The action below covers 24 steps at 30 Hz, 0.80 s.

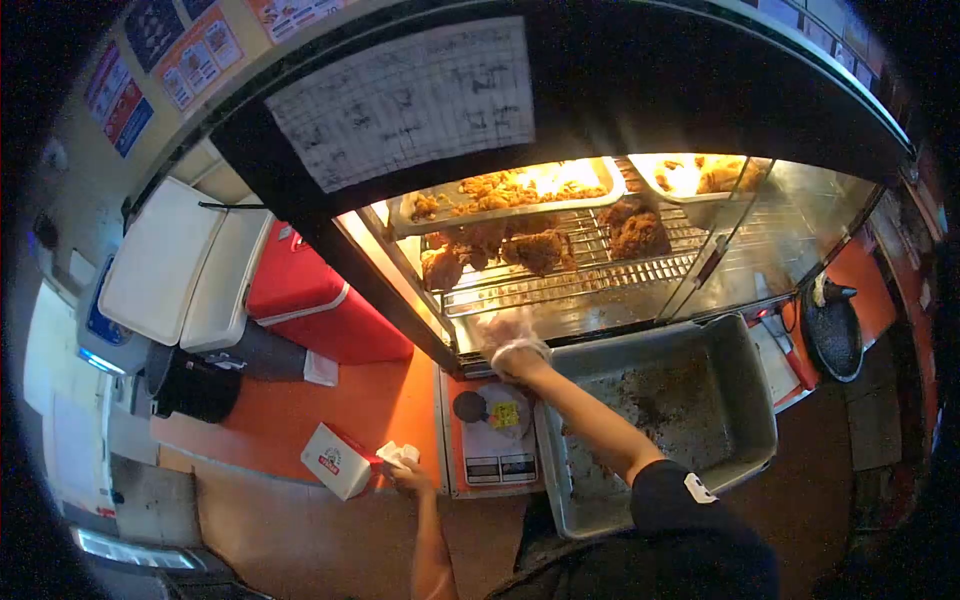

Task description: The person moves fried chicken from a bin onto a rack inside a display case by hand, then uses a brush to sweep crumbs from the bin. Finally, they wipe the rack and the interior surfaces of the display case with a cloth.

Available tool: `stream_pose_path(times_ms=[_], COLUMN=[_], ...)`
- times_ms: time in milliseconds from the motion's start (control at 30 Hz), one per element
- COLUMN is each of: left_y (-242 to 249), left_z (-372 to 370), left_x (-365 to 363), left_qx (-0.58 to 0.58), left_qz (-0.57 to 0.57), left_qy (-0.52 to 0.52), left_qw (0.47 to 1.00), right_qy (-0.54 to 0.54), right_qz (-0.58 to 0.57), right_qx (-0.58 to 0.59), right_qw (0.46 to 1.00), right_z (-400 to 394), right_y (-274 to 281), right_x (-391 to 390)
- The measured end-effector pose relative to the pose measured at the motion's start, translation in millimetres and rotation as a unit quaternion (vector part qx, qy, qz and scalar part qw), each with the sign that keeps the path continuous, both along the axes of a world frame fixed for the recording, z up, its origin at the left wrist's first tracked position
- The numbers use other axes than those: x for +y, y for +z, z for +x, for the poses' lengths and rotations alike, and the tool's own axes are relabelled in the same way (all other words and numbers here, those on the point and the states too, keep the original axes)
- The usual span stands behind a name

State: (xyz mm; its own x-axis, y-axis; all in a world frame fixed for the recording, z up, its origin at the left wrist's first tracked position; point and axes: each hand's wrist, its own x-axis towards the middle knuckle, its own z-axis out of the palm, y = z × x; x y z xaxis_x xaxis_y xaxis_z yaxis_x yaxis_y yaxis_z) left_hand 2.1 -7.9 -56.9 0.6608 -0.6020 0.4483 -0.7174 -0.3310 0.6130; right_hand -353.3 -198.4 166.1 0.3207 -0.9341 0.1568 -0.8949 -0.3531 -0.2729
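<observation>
My left hand (411, 478) is closed at the red edge of a white and red takeaway box (338, 461), which is tilted over the orange counter. A crumpled white paper (398, 454) sits at the same fingers. In a clear plastic glove, my right hand (512, 345) reaches to the lower front opening of a lit warming cabinet (700, 290); its fingers are blurred. Above and beyond it, pieces of fried chicken (538, 252) lie on a wire rack (600, 275). Higher up are a tray (500, 207) of fried pieces and a second tray (690, 190) to the right.
Below the cabinet is a grey tub (740, 400) with crumbs inside. A scale (497, 440) stands left of it. Tongs with red handles (790, 350) and a black bowl (832, 335) are at the right. A red cooler (310, 290) and black bin (195, 385) stand left.
</observation>
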Motion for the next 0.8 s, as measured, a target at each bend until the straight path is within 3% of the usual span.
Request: stream_pose_path(times_ms=[67,133,167,233,267,367,433,467,500,600,667,733,800], left_y=[-14.4,3.4,9.7,-1.0,-13.9,-42.0,7.0,38.3,-1.7,23.2,32.7,28.3,78.0], left_z=[11.5,-1.1,-8.7,-10.0,-3.7,10.0,-6.2,-14.4,1.8,-12.9,-23.6,-16.8,-40.6], left_x=[1.7,2.3,0.4,-6.3,-10.1,-8.3,1.8,7.3,0.0,-0.8,-1.3,-0.8,0.3], left_qx=[0.003,0.055,0.094,0.062,0.044,-0.019,0.059,0.096,0.054,0.042,-0.017,-0.119,-0.020], left_qz=[0.034,0.020,-0.001,-0.031,-0.044,-0.078,0.023,0.076,0.004,-0.025,-0.018,-0.016,-0.010], left_qy=[0.008,0.018,0.022,0.025,0.025,0.024,-0.022,-0.044,-0.042,-0.022,0.005,0.013,-0.007], left_qw=[0.999,0.998,0.995,0.997,0.998,0.997,0.998,0.992,0.998,0.999,1.000,0.993,1.000], right_qy=[-0.026,-0.025,-0.081,-0.095,-0.104,-0.064,-0.023,-0.028,-0.065,-0.176,-0.205,-0.141,-0.043], right_qz=[-0.222,0.063,0.092,0.083,0.052,-0.045,-0.030,-0.033,-0.071,-0.113,-0.141,-0.130,-0.089], right_qx=[-0.100,-0.217,-0.308,-0.032,0.042,0.064,0.045,0.036,0.020,-0.013,0.044,0.101,0.135], right_qw=[0.970,0.974,0.944,0.991,0.992,0.995,0.998,0.998,0.995,0.978,0.968,0.976,0.986], right_z=[1.3,-28.5,-40.9,-72.7,-58.5,6.2,21.5,12.1,-9.9,-80.6,-90.4,-59.6,-22.9], right_y=[-27.9,-5.7,-2.8,-46.0,-21.5,31.8,47.4,48.8,43.1,37.2,52.3,63.8,48.8], right_x=[4.0,11.6,14.9,0.0,17.3,53.7,52.7,52.5,53.3,52.9,69.8,81.8,73.7])
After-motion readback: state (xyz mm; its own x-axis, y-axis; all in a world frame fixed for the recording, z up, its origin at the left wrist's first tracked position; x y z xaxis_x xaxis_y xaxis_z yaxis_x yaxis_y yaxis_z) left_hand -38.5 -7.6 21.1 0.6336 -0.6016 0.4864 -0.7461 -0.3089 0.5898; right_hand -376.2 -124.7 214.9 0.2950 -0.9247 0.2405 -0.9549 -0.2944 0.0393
